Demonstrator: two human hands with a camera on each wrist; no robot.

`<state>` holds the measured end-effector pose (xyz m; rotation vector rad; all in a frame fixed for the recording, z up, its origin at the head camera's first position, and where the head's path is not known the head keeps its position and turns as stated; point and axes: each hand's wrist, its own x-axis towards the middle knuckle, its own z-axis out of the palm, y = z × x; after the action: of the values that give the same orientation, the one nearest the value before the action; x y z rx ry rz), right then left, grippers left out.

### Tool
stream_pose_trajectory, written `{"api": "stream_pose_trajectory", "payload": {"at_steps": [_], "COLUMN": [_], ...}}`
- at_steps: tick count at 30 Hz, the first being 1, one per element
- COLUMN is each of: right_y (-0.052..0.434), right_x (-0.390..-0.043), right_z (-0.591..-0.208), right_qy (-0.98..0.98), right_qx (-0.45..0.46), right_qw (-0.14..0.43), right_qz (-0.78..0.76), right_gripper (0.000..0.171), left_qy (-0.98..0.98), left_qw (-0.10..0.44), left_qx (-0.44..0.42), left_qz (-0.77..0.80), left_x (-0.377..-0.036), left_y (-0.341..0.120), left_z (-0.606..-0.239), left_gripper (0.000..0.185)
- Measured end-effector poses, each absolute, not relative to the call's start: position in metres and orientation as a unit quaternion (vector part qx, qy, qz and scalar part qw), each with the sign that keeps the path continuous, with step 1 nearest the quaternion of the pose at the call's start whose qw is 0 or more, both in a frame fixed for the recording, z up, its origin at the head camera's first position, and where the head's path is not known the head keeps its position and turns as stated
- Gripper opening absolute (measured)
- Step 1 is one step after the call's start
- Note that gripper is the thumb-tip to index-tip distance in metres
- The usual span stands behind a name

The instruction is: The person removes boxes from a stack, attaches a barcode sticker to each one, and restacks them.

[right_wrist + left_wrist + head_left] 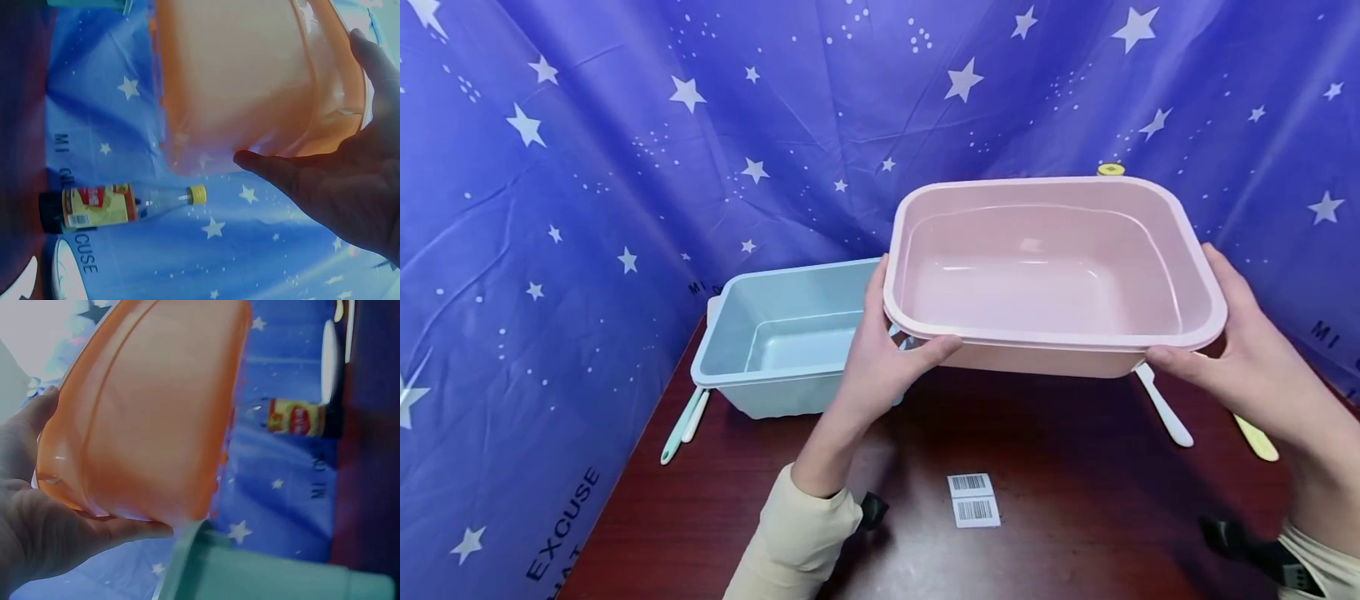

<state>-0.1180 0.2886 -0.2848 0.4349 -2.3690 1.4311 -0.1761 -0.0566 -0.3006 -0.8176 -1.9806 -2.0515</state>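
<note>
An empty pink plastic basin (1037, 292) is held up over the table, tilted so its inside faces me. My left hand (880, 358) grips its left end, thumb along the front rim and fingers round the side. At the other end, my right hand (1243, 346) holds it the same way. Both wrist views show the basin's underside with an orange tint, the left hand (50, 519) and the right hand (337, 181) at its corners. A light blue basin (775, 379) stands on the table at left, partly hidden behind my left hand.
Behind the pink basin stands a labelled bottle with a yellow cap (103, 205). A green handle (681, 429) and a white one lie beside the blue basin. At right lie a white handle (1165, 408) and a yellow handle (1257, 437). A barcode label (974, 500) lies on the dark table.
</note>
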Motion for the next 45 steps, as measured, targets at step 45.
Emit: {"api": "stream_pose_trajectory", "payload": {"at_steps": [45], "right_y": [0.319], "right_x": [-0.151], "right_z": [-0.328], "right_qy": [-0.875], "right_qx": [0.163], "right_qw": [-0.009], "right_qz": [0.455], "right_gripper": [0.091], "left_qy": [-0.799], "left_qw": [0.065], "left_qx": [-0.133], "left_qz": [-0.583], "left_x": [-0.172], "left_y": [-0.031], "left_z": [-0.334], "left_gripper": [0.109]}}
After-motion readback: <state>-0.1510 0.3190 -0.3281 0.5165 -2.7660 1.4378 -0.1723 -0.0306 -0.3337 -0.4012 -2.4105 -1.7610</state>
